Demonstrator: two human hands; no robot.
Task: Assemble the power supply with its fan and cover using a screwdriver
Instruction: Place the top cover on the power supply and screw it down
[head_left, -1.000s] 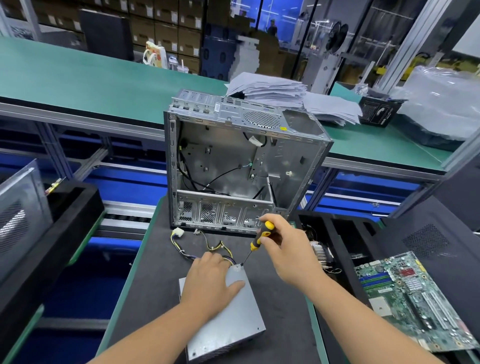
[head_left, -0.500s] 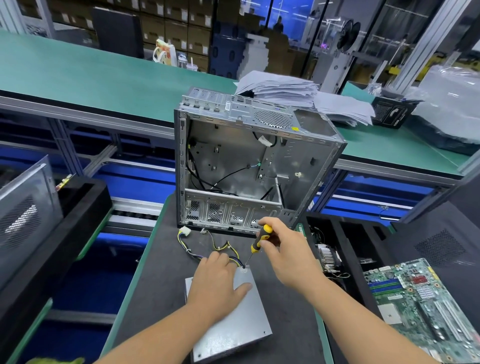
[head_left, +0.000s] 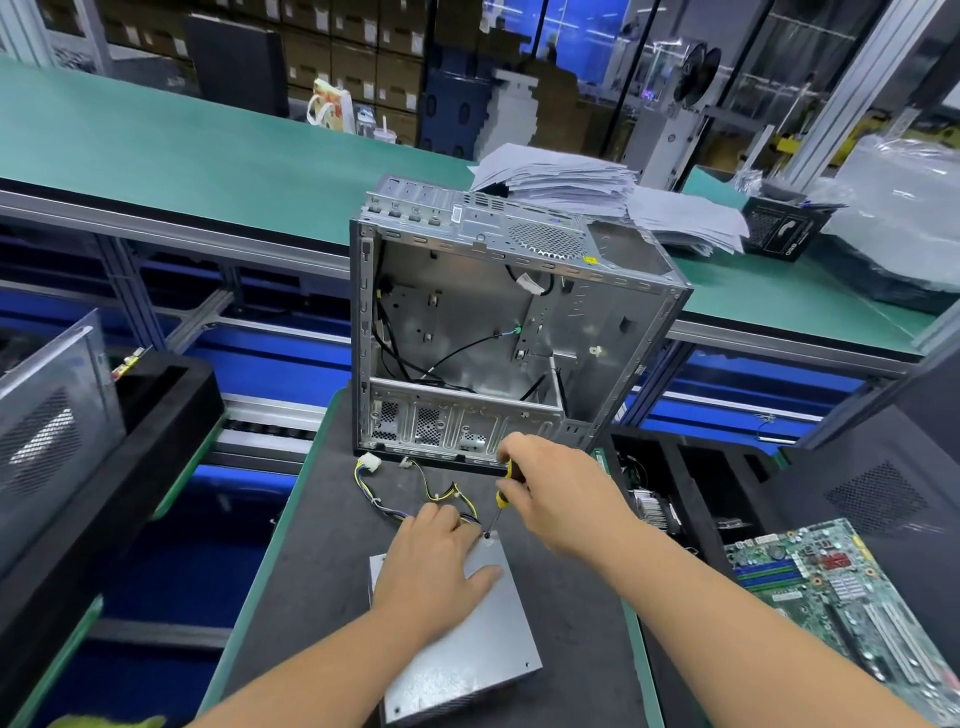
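A grey metal power supply (head_left: 467, 649) lies flat on the dark mat, its yellow and black cable bundle (head_left: 410, 493) trailing toward the open case. My left hand (head_left: 434, 566) presses flat on the supply's cover near its far end. My right hand (head_left: 561, 493) grips a small screwdriver (head_left: 500, 501) with a yellow and black handle, held nearly upright. Its tip sits on a screw at the supply's far right corner (head_left: 488, 535). No fan can be seen.
An empty silver computer case (head_left: 498, 332) stands open just behind the supply. A green motherboard (head_left: 852, 603) lies at the right, beside black foam trays (head_left: 675, 493). Another black tray (head_left: 156, 415) and a metal panel (head_left: 52, 426) stand at the left. Papers (head_left: 571, 182) are stacked on the green bench beyond.
My hands have stayed on the supply and the screwdriver's tip has stayed at the same corner. My right hand has shifted a little on the handle. The camera has tilted slightly.
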